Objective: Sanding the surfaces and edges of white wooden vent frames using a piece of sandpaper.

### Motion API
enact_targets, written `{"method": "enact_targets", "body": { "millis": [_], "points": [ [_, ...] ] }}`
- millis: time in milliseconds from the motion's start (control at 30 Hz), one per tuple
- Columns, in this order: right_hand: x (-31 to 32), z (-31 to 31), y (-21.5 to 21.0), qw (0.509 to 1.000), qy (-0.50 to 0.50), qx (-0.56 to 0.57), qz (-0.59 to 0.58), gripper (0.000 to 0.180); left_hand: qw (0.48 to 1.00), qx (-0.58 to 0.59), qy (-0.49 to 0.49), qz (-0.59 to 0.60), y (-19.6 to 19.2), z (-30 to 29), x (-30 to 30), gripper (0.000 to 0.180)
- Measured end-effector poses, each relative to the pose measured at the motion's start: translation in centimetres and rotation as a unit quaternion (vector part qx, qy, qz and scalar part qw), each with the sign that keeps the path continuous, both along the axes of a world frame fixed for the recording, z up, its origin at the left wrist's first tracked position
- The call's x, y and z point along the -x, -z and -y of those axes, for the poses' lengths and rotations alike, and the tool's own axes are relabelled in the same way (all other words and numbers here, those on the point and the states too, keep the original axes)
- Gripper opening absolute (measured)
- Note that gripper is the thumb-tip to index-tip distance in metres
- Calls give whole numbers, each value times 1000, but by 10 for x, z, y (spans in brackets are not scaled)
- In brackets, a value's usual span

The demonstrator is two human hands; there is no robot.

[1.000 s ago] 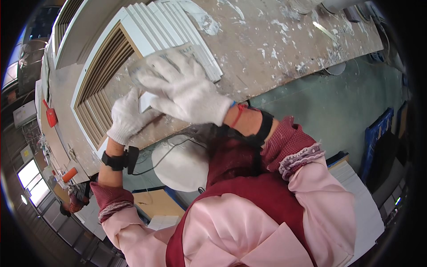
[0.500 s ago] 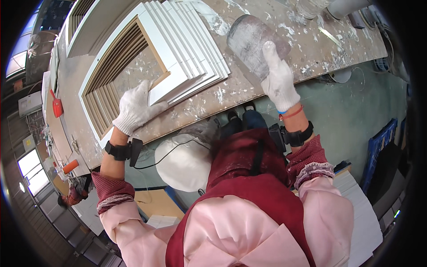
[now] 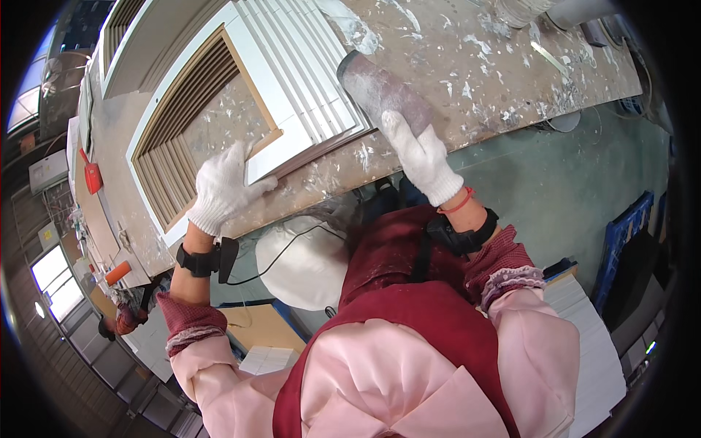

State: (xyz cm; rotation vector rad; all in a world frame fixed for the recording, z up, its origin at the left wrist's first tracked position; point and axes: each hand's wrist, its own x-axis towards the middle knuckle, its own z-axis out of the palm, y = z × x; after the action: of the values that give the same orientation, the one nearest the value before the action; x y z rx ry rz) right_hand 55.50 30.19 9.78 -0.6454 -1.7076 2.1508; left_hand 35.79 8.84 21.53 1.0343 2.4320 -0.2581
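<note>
A stack of white frames (image 3: 263,93) with arched openings and bare brown inner edges lies on the worktable. My left hand (image 3: 220,188), in a white knit glove, grips the stack's near corner, fingers at the inner edge and thumb along the outer side. My right hand (image 3: 423,157), gloved the same way, is closed on a dusty grey-brown sanding pad (image 3: 387,91). The pad stands tilted against or close beside the right side of the stack; whether it touches is hard to tell. My right fingers are mostly hidden behind it.
The worktable (image 3: 467,87) is spattered with white. More white frames (image 3: 157,47) stand at the far left, near a red tool (image 3: 91,175). A white round stool or bag (image 3: 303,266) sits below the table edge. A person (image 3: 124,321) is at the left.
My right hand has swung left with the sanding pad, from over the open tabletop to the stack's side, and the pad has turned more edge-on. My left hand keeps its hold.
</note>
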Motion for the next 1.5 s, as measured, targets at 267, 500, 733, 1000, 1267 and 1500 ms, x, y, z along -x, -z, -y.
{"method": "enact_targets", "body": {
  "millis": [267, 500, 733, 1000, 1267, 1500],
  "points": [
    [57, 4, 4, 921, -35, -372, -110, 63, 999, -38, 23, 0, -2, 1, -4, 67],
    [47, 11, -28, 900, -80, -425, -54, 66, 997, -66, 32, 20, 2, 5, -3, 70],
    [86, 0, -16, 899, -75, -427, -67, 64, 997, -67, 35, 18, 6, 11, -4, 72],
    [42, 22, -33, 864, -107, -491, -13, 66, 986, -129, 109, 11, 8, 17, -4, 61],
    [80, 17, -34, 858, -81, -503, -59, 60, 993, -90, 74, 32, 0, 12, -8, 70],
    [83, 28, -50, 857, -47, -502, -105, 58, 997, -60, 38, 22, 6, 14, -8, 67]
  ]
}}
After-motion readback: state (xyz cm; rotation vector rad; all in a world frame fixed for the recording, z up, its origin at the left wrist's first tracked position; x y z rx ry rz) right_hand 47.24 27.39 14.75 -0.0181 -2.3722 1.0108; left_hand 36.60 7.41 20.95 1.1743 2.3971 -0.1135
